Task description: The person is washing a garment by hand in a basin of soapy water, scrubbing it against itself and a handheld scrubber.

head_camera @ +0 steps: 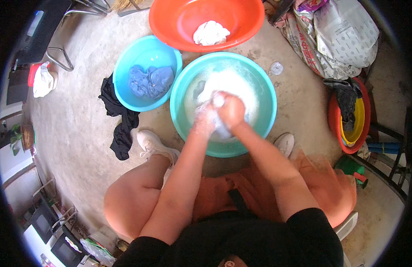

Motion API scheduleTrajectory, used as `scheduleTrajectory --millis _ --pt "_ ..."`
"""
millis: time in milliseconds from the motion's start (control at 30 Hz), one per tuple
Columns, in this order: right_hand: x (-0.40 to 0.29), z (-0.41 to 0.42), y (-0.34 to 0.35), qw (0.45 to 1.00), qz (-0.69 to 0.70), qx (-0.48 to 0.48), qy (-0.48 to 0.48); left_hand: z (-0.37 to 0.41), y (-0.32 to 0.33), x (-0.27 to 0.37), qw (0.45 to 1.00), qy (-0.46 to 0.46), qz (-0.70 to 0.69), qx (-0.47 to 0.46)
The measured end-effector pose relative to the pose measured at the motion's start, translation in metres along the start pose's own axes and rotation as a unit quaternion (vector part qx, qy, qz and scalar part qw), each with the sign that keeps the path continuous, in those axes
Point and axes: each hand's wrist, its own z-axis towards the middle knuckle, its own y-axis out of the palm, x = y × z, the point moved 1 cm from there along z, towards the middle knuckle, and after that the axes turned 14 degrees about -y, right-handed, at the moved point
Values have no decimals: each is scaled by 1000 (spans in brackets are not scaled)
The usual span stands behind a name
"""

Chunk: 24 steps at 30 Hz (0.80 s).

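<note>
Both of my hands are close together over a turquoise plastic basin of cloudy water, topped by thick white suds. My left hand, coated in foam, grips a wet pale cloth that hangs below the hands into the basin. Pressed against it, my right hand is closed around the same cloth, and a white bunched bit pokes out by its thumb. Motion blur and foam hide the fingers and most of the cloth.
A blue basin at left holds wet blue cloth; black cloth lies beside it. An orange-red basin beyond contains white cloth. At right are a stuffed bag and nested basins with dark cloth draped over them.
</note>
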Motion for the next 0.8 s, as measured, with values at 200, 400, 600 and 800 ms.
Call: scheduleTrajectory --millis 200,400,600,800 --pt "-21 -8 16 998 -31 -8 51 -14 -26 14 716 161 664 145" --pt "24 -6 26 986 44 -9 158 -30 2 13 807 97 500 300" --pt "100 22 -21 866 389 -10 315 -40 39 20 896 4 417 155" --pt "59 73 -57 959 257 97 74 -50 29 54 914 50 336 221"
